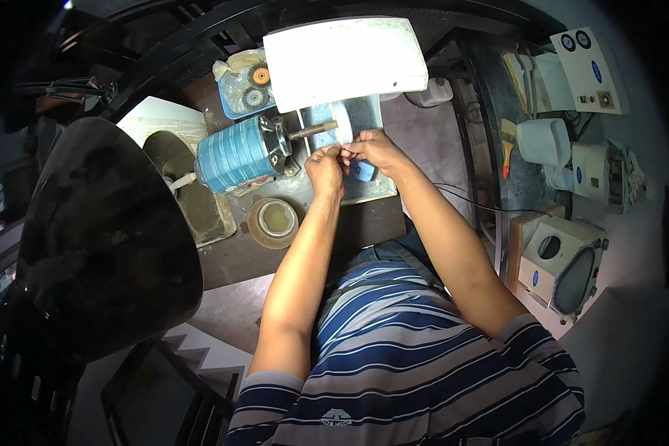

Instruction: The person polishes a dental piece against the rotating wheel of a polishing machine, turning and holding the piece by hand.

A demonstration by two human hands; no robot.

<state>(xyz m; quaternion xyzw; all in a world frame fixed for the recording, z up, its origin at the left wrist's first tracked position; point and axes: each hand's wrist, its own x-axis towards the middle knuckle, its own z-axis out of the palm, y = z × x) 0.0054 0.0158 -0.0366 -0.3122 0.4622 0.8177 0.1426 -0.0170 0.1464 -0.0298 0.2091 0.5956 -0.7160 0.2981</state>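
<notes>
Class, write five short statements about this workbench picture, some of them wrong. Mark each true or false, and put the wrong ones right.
1. The blue motor lies to the left of both the left hand and the right hand. True.
2. A white wheel is on the shaft that sticks out of the blue motor. True.
3. The two hands are held far apart. False: they come together close to the white wheel.
4. The paintbrush lies to the left of the blue motor. False: it lies well to the right, beyond the right hand.
5. A round dish stands nearer the person than the blue motor does. True.
</notes>
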